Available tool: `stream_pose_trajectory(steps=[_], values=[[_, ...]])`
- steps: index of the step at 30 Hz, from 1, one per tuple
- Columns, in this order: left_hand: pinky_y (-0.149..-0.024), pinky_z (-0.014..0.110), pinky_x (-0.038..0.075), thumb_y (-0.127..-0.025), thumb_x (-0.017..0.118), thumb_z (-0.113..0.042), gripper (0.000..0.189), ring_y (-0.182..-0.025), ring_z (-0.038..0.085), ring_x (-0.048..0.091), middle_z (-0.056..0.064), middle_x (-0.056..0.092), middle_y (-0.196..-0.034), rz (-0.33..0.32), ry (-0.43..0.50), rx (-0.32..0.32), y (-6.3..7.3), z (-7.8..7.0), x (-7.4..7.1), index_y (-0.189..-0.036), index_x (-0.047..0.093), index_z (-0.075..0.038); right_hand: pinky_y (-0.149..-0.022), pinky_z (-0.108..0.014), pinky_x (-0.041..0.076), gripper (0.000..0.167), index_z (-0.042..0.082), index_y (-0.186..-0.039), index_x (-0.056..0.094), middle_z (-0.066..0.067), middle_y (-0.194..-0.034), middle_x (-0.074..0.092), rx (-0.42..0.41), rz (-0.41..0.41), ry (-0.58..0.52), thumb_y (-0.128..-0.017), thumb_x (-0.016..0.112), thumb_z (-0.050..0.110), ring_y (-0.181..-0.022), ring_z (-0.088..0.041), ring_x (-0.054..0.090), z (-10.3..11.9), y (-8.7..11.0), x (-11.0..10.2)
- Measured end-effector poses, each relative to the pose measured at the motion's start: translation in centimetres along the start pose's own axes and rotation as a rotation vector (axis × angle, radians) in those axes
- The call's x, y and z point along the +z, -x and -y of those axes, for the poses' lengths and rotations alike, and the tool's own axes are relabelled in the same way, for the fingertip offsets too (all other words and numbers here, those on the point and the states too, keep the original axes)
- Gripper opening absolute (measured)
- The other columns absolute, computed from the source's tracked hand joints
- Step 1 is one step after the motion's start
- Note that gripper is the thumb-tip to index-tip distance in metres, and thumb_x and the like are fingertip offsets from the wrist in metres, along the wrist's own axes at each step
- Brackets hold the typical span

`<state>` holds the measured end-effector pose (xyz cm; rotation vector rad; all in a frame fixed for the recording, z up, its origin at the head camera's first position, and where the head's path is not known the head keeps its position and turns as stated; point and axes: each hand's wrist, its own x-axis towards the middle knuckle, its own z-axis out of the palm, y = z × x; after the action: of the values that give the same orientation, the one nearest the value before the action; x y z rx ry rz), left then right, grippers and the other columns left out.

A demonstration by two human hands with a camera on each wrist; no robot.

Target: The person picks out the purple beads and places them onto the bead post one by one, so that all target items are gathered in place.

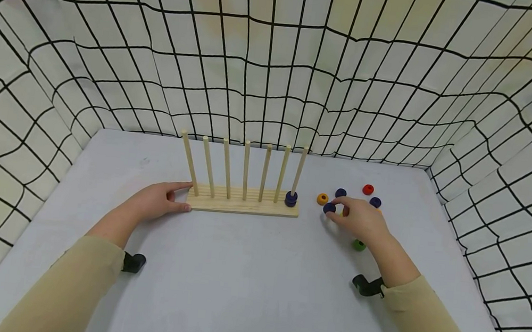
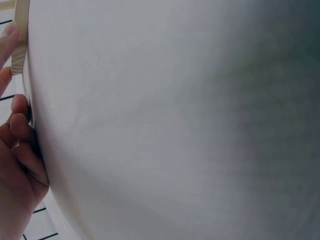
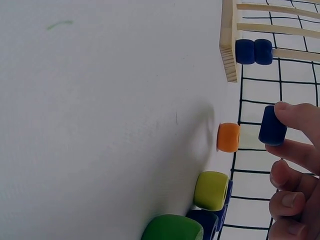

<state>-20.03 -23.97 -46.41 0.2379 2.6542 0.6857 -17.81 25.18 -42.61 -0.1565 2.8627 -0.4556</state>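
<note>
A wooden peg board (image 1: 243, 207) with several upright pegs stands at the middle of the table. My left hand (image 1: 154, 202) holds its left end, thumb at the front edge and index finger at the back corner. Two dark blue beads (image 1: 291, 199) are stacked on the rightmost peg. To the right of the board, my right hand (image 1: 362, 216) pinches another blue bead (image 3: 272, 126) between thumb and index finger. The right wrist view shows that bead raised off the table, its other fingers curled below. In the left wrist view only a corner of the board (image 2: 21, 42) shows.
Loose beads lie around the right hand: orange (image 1: 322, 199), blue (image 1: 340, 193), red (image 1: 368, 189), another blue (image 1: 375, 202) and green (image 1: 359, 245). A yellow bead (image 3: 211, 190) shows in the right wrist view. Black netting (image 1: 268, 67) over white walls encloses the table's back and sides.
</note>
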Motion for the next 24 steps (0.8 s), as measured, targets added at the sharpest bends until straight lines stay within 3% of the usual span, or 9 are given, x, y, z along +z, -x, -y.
stream_pose_trajectory(steps=[24], values=[[-0.065, 0.035, 0.033, -0.087, 0.071, -0.052, 0.08, -0.074, 0.021, 0.043, 0.006, 0.047, -0.083, 0.003, -0.008, -0.01, 0.2, -0.4, -0.1, -0.153, 0.04, -0.02, -0.058, -0.033, 0.04, 0.046, 0.018, -0.127, 0.065, -0.003, -0.085, 0.059, -0.042, -0.064, -0.016, -0.091, 0.069, 0.046, -0.07, -0.021, 0.052, 0.4, 0.3, -1.4]])
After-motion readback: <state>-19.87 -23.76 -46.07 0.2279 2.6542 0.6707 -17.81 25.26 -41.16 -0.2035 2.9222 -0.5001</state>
